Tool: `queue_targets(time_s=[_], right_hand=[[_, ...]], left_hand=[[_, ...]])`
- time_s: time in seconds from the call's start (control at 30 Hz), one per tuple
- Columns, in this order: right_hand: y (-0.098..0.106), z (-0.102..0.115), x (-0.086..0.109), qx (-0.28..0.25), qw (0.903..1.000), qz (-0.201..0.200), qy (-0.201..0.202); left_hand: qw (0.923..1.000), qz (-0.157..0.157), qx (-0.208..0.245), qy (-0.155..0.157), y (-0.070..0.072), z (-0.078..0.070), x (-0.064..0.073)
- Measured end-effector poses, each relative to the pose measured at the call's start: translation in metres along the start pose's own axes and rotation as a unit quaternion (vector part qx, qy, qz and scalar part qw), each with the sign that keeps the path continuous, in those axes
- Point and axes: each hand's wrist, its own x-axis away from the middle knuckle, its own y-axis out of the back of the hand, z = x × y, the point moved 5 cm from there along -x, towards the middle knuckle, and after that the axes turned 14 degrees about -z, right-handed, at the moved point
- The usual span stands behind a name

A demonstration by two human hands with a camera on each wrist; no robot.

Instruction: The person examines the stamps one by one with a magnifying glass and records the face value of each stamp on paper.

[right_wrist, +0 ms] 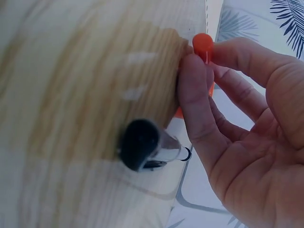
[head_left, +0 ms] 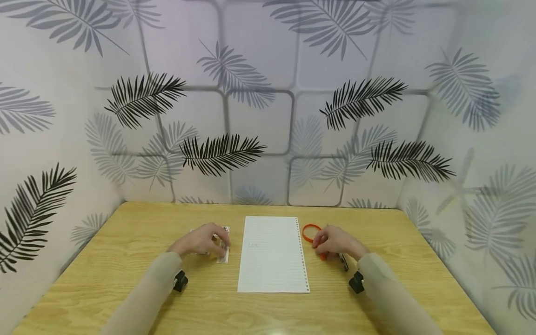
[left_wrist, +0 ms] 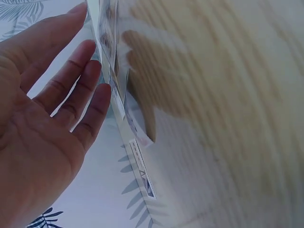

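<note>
Toward the table's (head_left: 146, 225) far edge, the right hand (head_left: 335, 243) pinches an orange loop (head_left: 304, 234) (likely easy purchase); the left hand (head_left: 201, 242), loose-fingered, overlies a printed strip (head_left: 222, 259).

lined paper (head_left: 274, 270) bears faint handwriting (head_left: 253, 245), too small to read.

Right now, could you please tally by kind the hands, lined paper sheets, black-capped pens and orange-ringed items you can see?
Hands: 2, the left hand and the right hand
Lined paper sheet: 1
Black-capped pen: 1
Orange-ringed item, partly hidden: 1
Total: 5
</note>
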Motion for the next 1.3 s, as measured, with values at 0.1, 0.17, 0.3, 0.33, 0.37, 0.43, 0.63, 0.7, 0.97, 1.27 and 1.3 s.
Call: queue_targets(time_s=[0.1, 0.17, 0.3, 0.33, 0.37, 0.43, 0.63, 0.7, 0.97, 1.27, 1.3], right_hand=[[0.001, -0.001, 0.0, 0.0, 0.9998, -0.013, -0.013], [0.001, -0.003, 0.0, -0.009, 0.9997, -0.017, -0.014], [0.002, -0.008, 0.002, -0.041, 0.999, -0.016, -0.012], [0.003, -0.008, 0.003, -0.047, 0.9988, -0.014, -0.009], [0.003, -0.009, 0.004, -0.053, 0.9985, -0.011, -0.007], [0.004, -0.009, 0.005, -0.062, 0.9981, -0.007, -0.002], [0.005, -0.007, 0.005, -0.059, 0.9979, -0.005, 0.024], [0.006, -0.006, 0.005, -0.06, 0.9975, -0.008, 0.037], [0.006, 0.001, 0.002, -0.058, 0.9951, -0.025, 0.076], [-0.003, 0.011, -0.001, -0.085, 0.994, -0.041, 0.056], [-0.005, 0.014, -0.002, -0.084, 0.994, -0.041, 0.057]], left_hand=[[0.9998, 0.004, -0.017, -0.006, 0.001, 0.0, 0.0], [0.9996, 0.009, -0.026, -0.006, 0.0, 0.001, 0.0], [0.9991, 0.017, -0.038, -0.005, -0.001, 0.001, 0.0], [0.9991, 0.018, -0.039, -0.004, -0.001, 0.001, 0.001], [0.999, 0.019, -0.04, -0.004, -0.001, 0.001, 0.001], [0.999, 0.022, -0.04, -0.001, -0.001, 0.0, 0.002], [0.9988, 0.029, -0.04, 0.006, -0.002, -0.004, 0.003], [0.9986, 0.029, -0.044, 0.007, -0.003, -0.005, 0.003], [0.9983, 0.029, -0.05, 0.006, -0.005, -0.002, 0.0], [0.9983, 0.028, -0.05, 0.008, -0.005, 0.005, -0.002], [0.9982, 0.028, -0.052, 0.008, -0.004, 0.006, -0.002]])
